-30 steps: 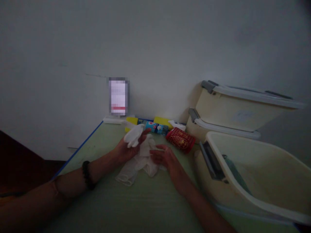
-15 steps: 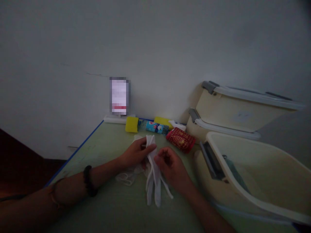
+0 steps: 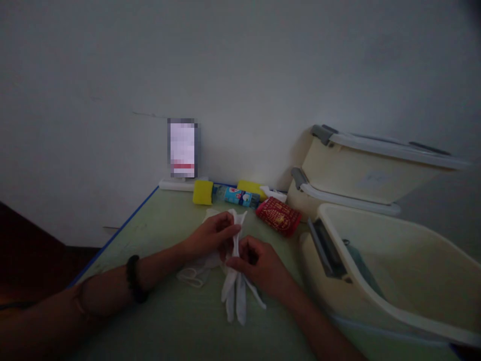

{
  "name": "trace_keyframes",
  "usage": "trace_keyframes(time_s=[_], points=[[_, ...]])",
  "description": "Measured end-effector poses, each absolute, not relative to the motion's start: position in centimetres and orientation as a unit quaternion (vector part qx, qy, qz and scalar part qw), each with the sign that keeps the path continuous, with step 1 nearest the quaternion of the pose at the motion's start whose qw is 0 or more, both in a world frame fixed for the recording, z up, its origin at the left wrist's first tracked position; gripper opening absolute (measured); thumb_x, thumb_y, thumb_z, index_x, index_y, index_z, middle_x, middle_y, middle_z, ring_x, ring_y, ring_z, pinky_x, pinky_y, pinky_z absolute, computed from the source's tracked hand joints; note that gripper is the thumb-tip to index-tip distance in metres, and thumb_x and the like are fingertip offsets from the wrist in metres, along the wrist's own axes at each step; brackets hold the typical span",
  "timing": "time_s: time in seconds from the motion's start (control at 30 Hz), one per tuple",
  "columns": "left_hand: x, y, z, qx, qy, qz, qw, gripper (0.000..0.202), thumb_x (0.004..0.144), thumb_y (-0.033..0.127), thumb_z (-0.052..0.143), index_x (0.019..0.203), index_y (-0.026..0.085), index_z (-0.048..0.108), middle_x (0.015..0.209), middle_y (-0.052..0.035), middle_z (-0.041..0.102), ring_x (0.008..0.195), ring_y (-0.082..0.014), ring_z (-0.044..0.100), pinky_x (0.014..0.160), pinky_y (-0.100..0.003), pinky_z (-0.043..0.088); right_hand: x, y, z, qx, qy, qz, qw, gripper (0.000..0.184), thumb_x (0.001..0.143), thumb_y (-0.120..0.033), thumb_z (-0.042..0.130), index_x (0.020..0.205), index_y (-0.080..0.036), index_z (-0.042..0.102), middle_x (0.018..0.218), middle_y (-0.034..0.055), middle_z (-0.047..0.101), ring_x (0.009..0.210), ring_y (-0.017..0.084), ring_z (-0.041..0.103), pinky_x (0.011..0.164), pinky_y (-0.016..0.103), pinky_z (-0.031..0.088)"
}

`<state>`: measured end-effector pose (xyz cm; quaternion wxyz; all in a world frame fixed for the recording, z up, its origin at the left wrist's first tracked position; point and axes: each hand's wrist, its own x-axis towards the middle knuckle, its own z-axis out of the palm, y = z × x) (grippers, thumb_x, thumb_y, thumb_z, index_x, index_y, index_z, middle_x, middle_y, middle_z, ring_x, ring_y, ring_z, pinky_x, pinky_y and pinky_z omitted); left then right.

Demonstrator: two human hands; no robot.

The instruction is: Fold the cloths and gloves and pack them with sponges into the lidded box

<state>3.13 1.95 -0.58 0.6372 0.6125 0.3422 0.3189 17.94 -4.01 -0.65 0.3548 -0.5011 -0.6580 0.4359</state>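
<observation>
A white glove hangs between both hands over the green table, its fingers trailing down toward me. My left hand pinches the glove's cuff at the top. My right hand grips the glove lower down, fingers curled round it. A second pale glove lies flat on the table under my left wrist. A dark bead bracelet sits on my left forearm.
A red patterned pouch, a blue-labelled bottle and yellow sponges lie along the wall. An open cream plastic bin stands at right, with two lidded bins stacked behind it. The table's blue-taped left edge drops off.
My left hand has set down a bunched glove and now pinches the cuff of the other one. My right hand has closed on that glove, whose fingers now hang straight down.
</observation>
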Motion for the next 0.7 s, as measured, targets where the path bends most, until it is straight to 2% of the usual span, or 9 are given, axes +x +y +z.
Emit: trace_keyframes(time_s=[0.17, 0.33, 0.43, 0.5, 0.6, 0.7], points=[[3.3, 2.1, -0.7, 0.499, 0.345, 0.408, 0.682, 0.015, 0.073, 0.029, 0.058, 0.073, 0.018, 0.047, 0.056, 0.0073, 0.052, 0.044, -0.0065, 0.050, 0.042, -0.017, 0.040, 18.0, -3.9, -0.8, -0.491, -0.630, 0.468, 0.379, 0.030, 0.068, -0.038, 0.062, 0.060, -0.019, 0.041, 0.053, -0.0077, 0.034, 0.048, 0.007, 0.030, 0.045, 0.020, 0.025], [3.5, 3.0, -0.6, 0.348, 0.373, 0.481, 0.713, 0.007, 0.071, 0.024, 0.051, 0.073, 0.017, 0.050, 0.059, 0.0037, 0.055, 0.054, -0.0120, 0.055, 0.052, -0.023, 0.044, 18.3, -3.5, -1.0, -0.489, -0.496, 0.515, 0.500, 0.024, 0.075, -0.041, 0.053, 0.067, -0.019, 0.048, 0.057, -0.0053, 0.044, 0.051, 0.009, 0.040, 0.048, 0.021, 0.031], [3.6, 3.0, -0.4, 0.325, 0.377, 0.472, 0.727, 0.013, 0.073, 0.029, 0.050, 0.074, 0.016, 0.052, 0.060, 0.0009, 0.057, 0.057, -0.0146, 0.057, 0.054, -0.025, 0.045, 18.3, -3.3, -1.1, -0.498, -0.392, 0.528, 0.565, 0.021, 0.071, -0.039, 0.056, 0.067, -0.020, 0.050, 0.059, -0.0044, 0.050, 0.054, 0.011, 0.046, 0.050, 0.022, 0.036], [3.6, 2.8, -0.3, 0.354, 0.368, 0.455, 0.729, 0.016, 0.071, 0.029, 0.057, 0.078, 0.015, 0.053, 0.063, 0.0002, 0.059, 0.058, -0.0142, 0.057, 0.054, -0.025, 0.045, 18.3, -3.2, -1.1, -0.496, -0.351, 0.536, 0.587, 0.021, 0.070, -0.038, 0.058, 0.067, -0.020, 0.049, 0.058, -0.0048, 0.051, 0.055, 0.011, 0.048, 0.050, 0.022, 0.038], [3.4, 2.4, -0.3, 0.423, 0.356, 0.420, 0.720, 0.030, 0.064, 0.022, 0.068, 0.088, 0.017, 0.052, 0.071, 0.0002, 0.063, 0.059, -0.0137, 0.059, 0.055, -0.025, 0.046, 18.1, -3.2, -0.9, -0.464, -0.326, 0.577, 0.588, 0.021, 0.068, -0.036, 0.062, 0.074, -0.021, 0.049, 0.061, -0.0062, 0.053, 0.054, 0.010, 0.051, 0.050, 0.021, 0.039], [3.2, 2.3, -0.2, 0.449, 0.351, 0.406, 0.714, 0.041, 0.060, 0.017, 0.071, 0.095, 0.019, 0.050, 0.081, -0.0015, 0.065, 0.062, -0.0146, 0.061, 0.059, -0.028, 0.047, 18.1, -3.2, -0.8, -0.437, -0.329, 0.611, 0.572, 0.030, 0.064, -0.030, 0.067, 0.089, -0.022, 0.053, 0.076, -0.0043, 0.061, 0.058, 0.009, 0.055, 0.053, 0.021, 0.042]])
